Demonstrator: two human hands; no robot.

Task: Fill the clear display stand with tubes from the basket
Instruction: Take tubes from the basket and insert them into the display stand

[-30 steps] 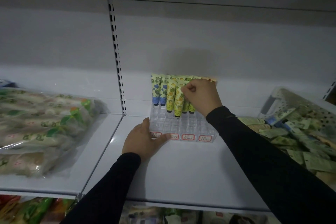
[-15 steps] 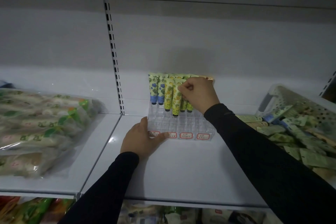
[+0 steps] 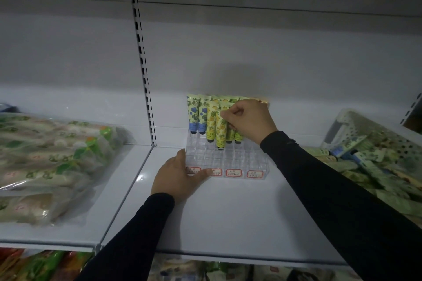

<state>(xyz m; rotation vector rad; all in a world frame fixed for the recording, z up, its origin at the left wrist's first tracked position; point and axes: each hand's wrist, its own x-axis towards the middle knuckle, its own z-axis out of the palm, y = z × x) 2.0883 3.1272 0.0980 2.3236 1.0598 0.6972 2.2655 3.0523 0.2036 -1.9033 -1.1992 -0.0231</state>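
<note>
A clear stepped display stand [image 3: 237,158] with red-framed labels sits on the white shelf [image 3: 228,217]. Several floral tubes stand cap-down in its back rows, two blue-flowered ones [image 3: 196,116] at the left. My right hand [image 3: 247,122] pinches the top of a yellow tube [image 3: 221,130] standing in a slot. My left hand [image 3: 178,178] holds the stand's front left corner, thumb along its front edge. A white perforated basket [image 3: 349,125] full of loose tubes [image 3: 374,166] lies at the right.
A large clear bag of packaged goods [image 3: 52,162] fills the left shelf section. A slotted upright [image 3: 143,70] divides the back wall. More packages [image 3: 45,264] show on the shelf below.
The yellow tube has gone a little lower into its slot under my right hand. My left hand has kept its hold on the stand's corner.
</note>
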